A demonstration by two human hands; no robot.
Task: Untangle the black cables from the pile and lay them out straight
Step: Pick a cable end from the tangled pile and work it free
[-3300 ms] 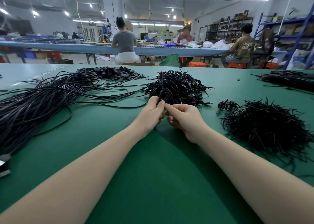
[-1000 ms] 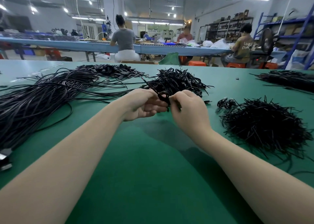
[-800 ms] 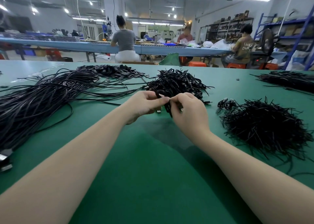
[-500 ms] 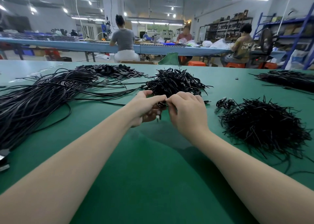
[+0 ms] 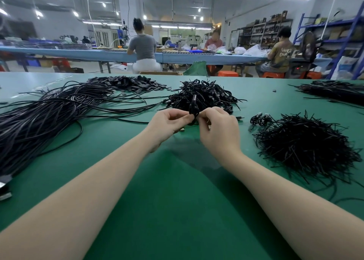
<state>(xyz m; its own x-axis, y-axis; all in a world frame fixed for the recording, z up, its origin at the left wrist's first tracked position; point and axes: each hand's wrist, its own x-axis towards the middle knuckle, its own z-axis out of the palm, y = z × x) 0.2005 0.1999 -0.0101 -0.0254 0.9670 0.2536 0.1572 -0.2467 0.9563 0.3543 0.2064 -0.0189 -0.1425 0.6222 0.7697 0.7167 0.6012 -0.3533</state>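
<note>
- My left hand and right hand meet above the green surface, fingertips pinching one coiled black cable.
- Its coil stands upright between them.
- The tangled pile lies just beyond.

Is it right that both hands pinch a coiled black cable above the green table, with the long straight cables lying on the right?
Not quite. The head view shows both hands, left and right, pinching the coiled cable above the green table, but the long straight cables lie on the left.
</note>
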